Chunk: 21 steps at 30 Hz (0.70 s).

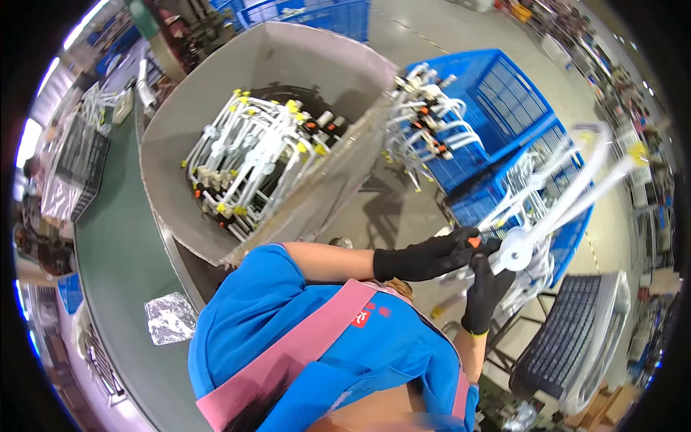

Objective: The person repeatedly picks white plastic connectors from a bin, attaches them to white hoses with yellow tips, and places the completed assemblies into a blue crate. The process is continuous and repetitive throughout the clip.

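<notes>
Both my hands wear black gloves and meet at the right of the head view. They grip a white tubular frame (573, 203) with a round white hub and a yellow cap on one far end. My left hand (425, 258) is closed on its near end, next to a small orange piece (473, 243). Just below the hub, my right hand (486, 294) wraps round the frame. The frame points up and to the right, over a blue crate (576, 237) of similar white parts. Gloves hide the gripped ends.
At the left stands a large grey box (173, 137) with many white tubular frames (252, 155). More hang over another blue crate (515, 93). A green conveyor belt (108, 266) carries a silver packet (171, 318). A dark, plastic-wrapped crate (565, 335) stands at the lower right.
</notes>
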Motion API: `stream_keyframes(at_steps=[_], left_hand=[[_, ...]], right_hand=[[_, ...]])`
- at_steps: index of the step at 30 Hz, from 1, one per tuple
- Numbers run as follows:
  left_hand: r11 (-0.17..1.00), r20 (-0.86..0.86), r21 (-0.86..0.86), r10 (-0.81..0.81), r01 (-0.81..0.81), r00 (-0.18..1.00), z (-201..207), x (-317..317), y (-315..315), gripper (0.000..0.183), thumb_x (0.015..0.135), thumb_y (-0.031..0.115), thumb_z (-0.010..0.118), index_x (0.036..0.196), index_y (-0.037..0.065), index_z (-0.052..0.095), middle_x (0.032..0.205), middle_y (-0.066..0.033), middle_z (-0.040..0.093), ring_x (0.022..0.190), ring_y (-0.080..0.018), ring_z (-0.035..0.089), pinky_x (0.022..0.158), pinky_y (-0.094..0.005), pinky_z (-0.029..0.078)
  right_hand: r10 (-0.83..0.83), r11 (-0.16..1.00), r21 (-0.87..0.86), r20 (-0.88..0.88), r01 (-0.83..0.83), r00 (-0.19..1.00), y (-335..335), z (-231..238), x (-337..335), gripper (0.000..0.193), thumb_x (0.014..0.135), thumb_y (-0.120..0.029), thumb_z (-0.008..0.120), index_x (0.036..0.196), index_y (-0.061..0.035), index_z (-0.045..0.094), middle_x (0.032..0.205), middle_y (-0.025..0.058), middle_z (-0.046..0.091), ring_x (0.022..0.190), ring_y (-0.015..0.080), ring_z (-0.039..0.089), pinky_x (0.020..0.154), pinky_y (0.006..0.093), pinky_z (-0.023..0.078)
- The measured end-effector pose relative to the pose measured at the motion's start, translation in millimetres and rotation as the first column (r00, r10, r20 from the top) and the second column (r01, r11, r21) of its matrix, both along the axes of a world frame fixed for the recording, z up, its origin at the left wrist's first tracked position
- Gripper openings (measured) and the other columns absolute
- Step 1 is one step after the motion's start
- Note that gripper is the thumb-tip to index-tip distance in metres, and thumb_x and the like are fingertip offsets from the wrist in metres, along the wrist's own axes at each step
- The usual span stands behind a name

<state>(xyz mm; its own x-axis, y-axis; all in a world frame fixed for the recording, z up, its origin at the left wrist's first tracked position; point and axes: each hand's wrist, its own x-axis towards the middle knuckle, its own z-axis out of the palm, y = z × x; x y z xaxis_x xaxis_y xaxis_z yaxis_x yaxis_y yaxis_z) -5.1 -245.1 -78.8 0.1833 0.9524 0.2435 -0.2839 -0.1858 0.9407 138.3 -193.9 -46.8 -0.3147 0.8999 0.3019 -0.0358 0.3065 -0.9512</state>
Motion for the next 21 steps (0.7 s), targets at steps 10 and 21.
stream_keyframes(at_steps=[10, 21], left_hand=[[0.427, -0.389, 0.321, 0.873, -0.845, 0.294, 76.0, -221.1, -79.6, 0.032, 0.08, 0.006, 0.065, 0.111, 0.006, 0.062, 0.094, -0.0129, 0.068, 0.084, -0.0237, 0.067, 0.074, -0.0322, 0.051], [0.197, -0.232, 0.227, 0.962, -0.954, 0.144, 156.6, -304.5, -232.4, 0.043, 0.086, 0.01, 0.063, 0.123, -0.008, 0.051, 0.081, -0.0065, 0.063, 0.073, -0.012, 0.059, 0.068, -0.0268, 0.048]], right_hand=[[0.24, 0.391, 0.751, 0.475, -0.532, 0.847, -4.5, 101.4, -240.5, 0.075, 0.074, -0.056, 0.071, 0.118, 0.0007, 0.052, 0.111, 0.0198, 0.057, 0.098, 0.0376, 0.057, 0.083, 0.0449, 0.046], [0.025, 0.708, 0.694, 0.159, -0.13, 0.987, 156.4, 106.9, -257.7, 0.046, 0.099, -0.02, 0.048, 0.136, 0.0045, 0.039, 0.139, 0.0202, 0.042, 0.128, 0.0302, 0.044, 0.106, 0.04, 0.036]])
